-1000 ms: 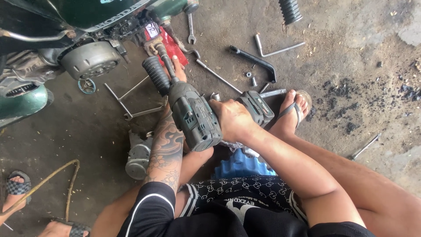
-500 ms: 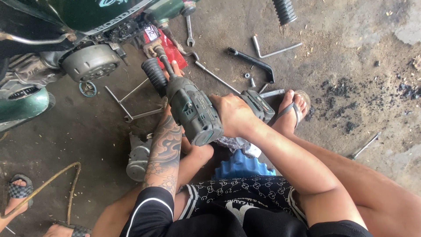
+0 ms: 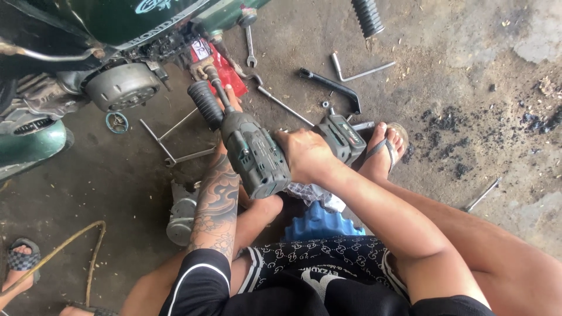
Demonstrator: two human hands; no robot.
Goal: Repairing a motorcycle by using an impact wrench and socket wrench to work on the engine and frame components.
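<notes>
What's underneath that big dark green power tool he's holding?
Below the power tool show the tattooed left forearm, a knee, checked cloth and a blue ribbed thing. The left hand is mostly covered by the tool; the right hand grips its handle.

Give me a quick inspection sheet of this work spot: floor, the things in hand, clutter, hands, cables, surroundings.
Surface: bare concrete floor, stained, with dark debris at the right.
Job's things: cordless impact wrench, its long bit aimed at the motorcycle underside near the round engine cover.
Clutter: open-end wrench, black lever, L-shaped rod, T-handle tool, small ring part, grey metal part.
Hands: right hand grips the wrench handle; left hand reaches forward beside the bit, mostly hidden.
Cables: a tan hose on the floor at lower left.
Surroundings: another person's sandalled foot at the left edge.
</notes>
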